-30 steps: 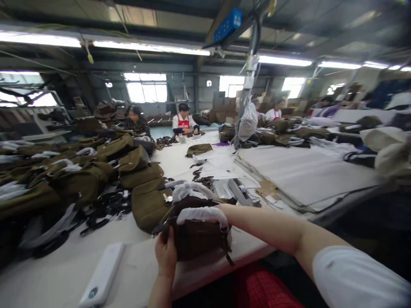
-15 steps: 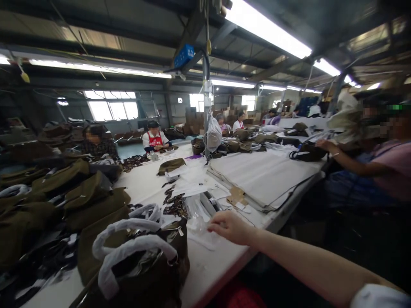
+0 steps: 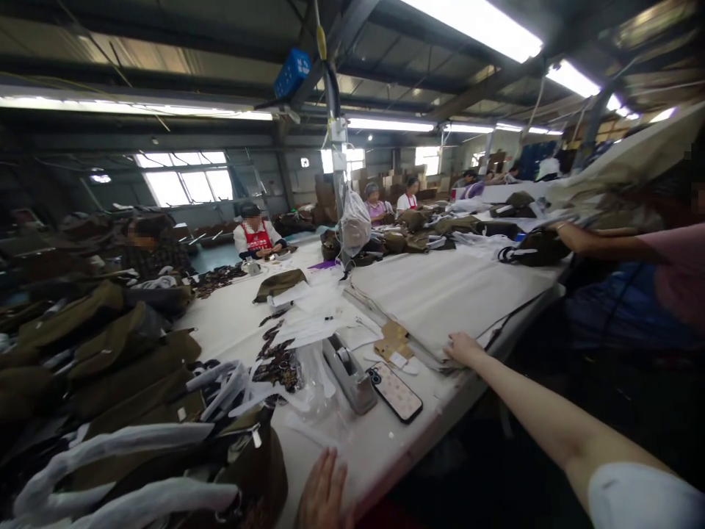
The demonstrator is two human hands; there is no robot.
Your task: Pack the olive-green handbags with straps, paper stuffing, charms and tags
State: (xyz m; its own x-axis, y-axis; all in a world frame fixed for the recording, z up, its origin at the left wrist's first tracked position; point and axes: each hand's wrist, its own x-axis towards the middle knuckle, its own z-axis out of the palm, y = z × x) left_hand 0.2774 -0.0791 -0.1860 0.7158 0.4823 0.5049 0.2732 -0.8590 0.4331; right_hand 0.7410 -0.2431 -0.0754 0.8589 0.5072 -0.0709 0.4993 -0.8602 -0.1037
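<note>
My right hand (image 3: 465, 349) reaches forward to the near edge of a stack of large white sheets (image 3: 407, 294). Its fingers are bent together on the sheets' edge. My left hand (image 3: 324, 491) is low in the view, empty, with its fingers stretched out over the table's front part. Left of it stands a dark olive bag (image 3: 256, 463) with a zip pull and handles wrapped in white material (image 3: 159, 503). Between the hands lie a grey tape dispenser (image 3: 349, 378), a phone in a patterned case (image 3: 395, 391) and clear plastic (image 3: 316, 382).
Olive bags (image 3: 110, 360) crowd the left side. Small dark brown pieces (image 3: 278, 364) and brown card (image 3: 393, 342) lie mid-table. A post (image 3: 334, 110) with a hanging white bag (image 3: 355, 222) rises from the table. A co-worker's arm (image 3: 606, 241) reaches in from the right; others sit beyond.
My right hand has moved forward and right, from above the plastic to the sheets' edge. My left hand has come into view. The view has shifted, exposing the phone and dispenser.
</note>
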